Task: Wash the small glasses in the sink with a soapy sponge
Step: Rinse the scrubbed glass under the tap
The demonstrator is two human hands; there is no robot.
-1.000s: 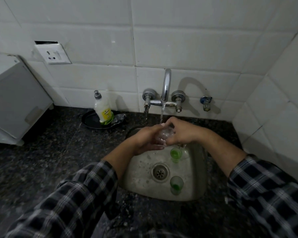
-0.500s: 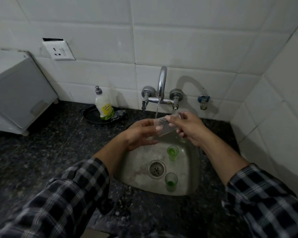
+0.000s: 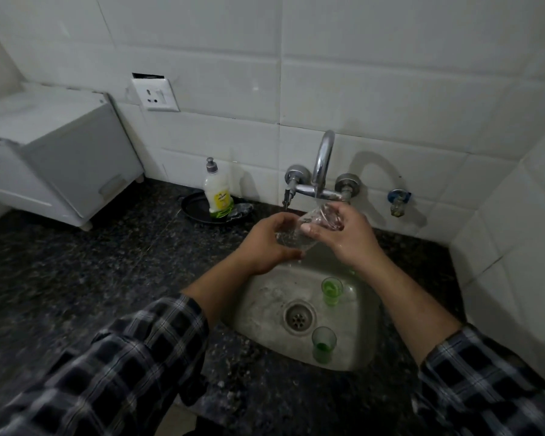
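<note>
Lifted closer to the tap [image 3: 323, 165], the tilted glass [image 3: 309, 229] is gripped low by the left hand [image 3: 269, 245] and high by the right hand [image 3: 350, 239].

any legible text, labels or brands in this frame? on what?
Nothing legible.
Dish soap bottle: yellow-green label carries print, too small and blurred to read.
Wall socket: no readable marking.
Clear glass, gripped by left hand and right hand: no print visible.
</note>
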